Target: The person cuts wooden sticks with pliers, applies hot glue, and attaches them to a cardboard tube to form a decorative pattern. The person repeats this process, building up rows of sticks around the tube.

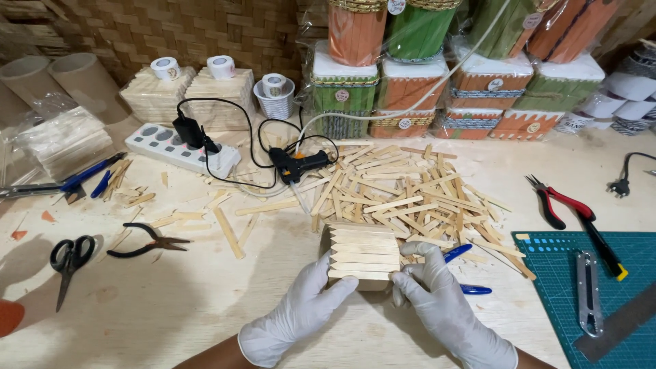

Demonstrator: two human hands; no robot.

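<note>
Holding a small stick box (pixel 362 256) at lower centre of the frame, both hands gloved in white. Left hand (pixel 304 304) cupping the box's near left corner, fingers spread along its side, thumb up against the front edge. Right hand (pixel 434 297) gripping the right end, fingers curled round the corner. Lying just behind the box, a loose pile of sticks (pixel 403 188) across the middle of the table (pixel 171 301). Resting at the pile's left edge, a black glue gun (pixel 298 165), its cord running to a power strip (pixel 181 148) at upper left. Peeking out beside the right hand, blue-handled cutters (pixel 459 270). Sitting at left, black scissors (pixel 70 260) and black pliers (pixel 145 241). Lying at right, red-handled pliers (pixel 559 201) beside a green cutting mat (pixel 615 260). Stacked along the top, wrapped orange and green boxes (pixel 451 82).
</note>
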